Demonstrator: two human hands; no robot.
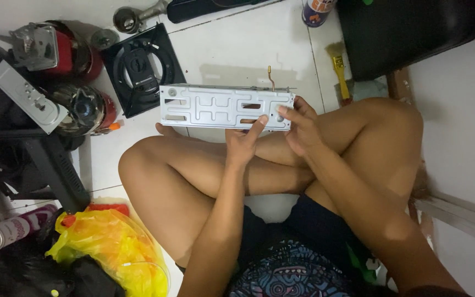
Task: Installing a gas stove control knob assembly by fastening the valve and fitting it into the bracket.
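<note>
I sit cross-legged on a white tiled floor and hold a long grey stamped metal panel [215, 106] upright over my knees. My left hand [244, 144] grips its lower edge near the middle, thumb up on the face. At the panel's right end my right hand [302, 127] holds it, with the fingers pressed on a hole near the corner. A thin copper pipe [270, 76] sticks up behind the top edge of the panel.
A black square fan grille [141, 67] lies beyond the panel. Red and black compressor-like parts [72, 77] and a grey control strip [27, 97] crowd the left. A yellow plastic bag [105, 247] sits at lower left, a spray can [6, 231] beside it, a yellow brush [341, 77] at the right.
</note>
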